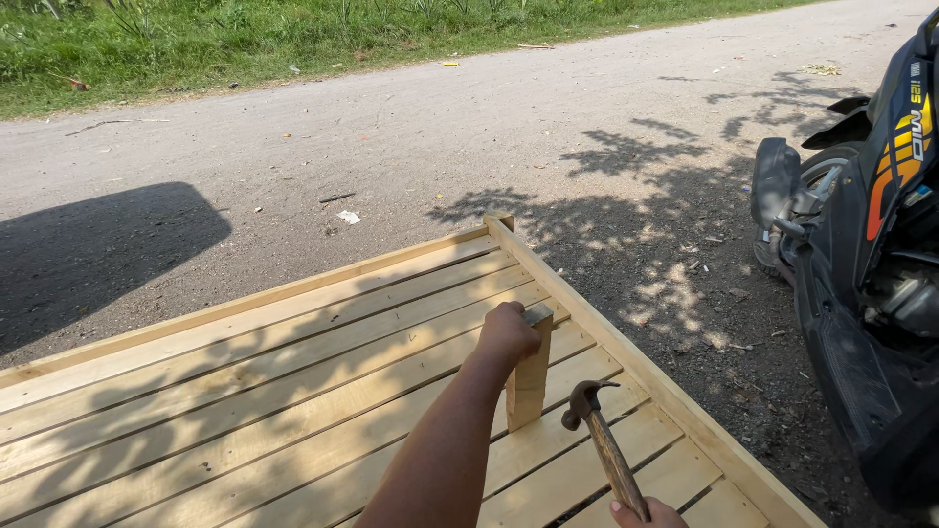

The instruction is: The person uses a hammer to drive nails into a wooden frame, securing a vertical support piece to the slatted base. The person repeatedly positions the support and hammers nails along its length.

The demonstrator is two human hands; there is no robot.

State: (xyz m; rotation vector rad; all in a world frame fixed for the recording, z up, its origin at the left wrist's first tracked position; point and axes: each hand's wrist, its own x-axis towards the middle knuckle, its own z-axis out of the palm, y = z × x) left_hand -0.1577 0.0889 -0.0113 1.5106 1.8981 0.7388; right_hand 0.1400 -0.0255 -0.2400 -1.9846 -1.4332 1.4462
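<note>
My left hand [506,334] grips the top of a short upright wooden block [528,379] that stands on a slatted wooden platform [245,391]. My right hand [648,513], at the bottom edge of the view, holds the wooden handle of a claw hammer [602,440]. The hammer's metal head is raised just to the right of the block, a little apart from it. A raised wooden rail [606,337] runs along the platform's right side.
A dark motor scooter [866,264] is parked close to the right of the platform. Beyond lies a gravel road [440,127] with tree shadows, a dark shadow at the left, and a grass verge [245,39] at the top.
</note>
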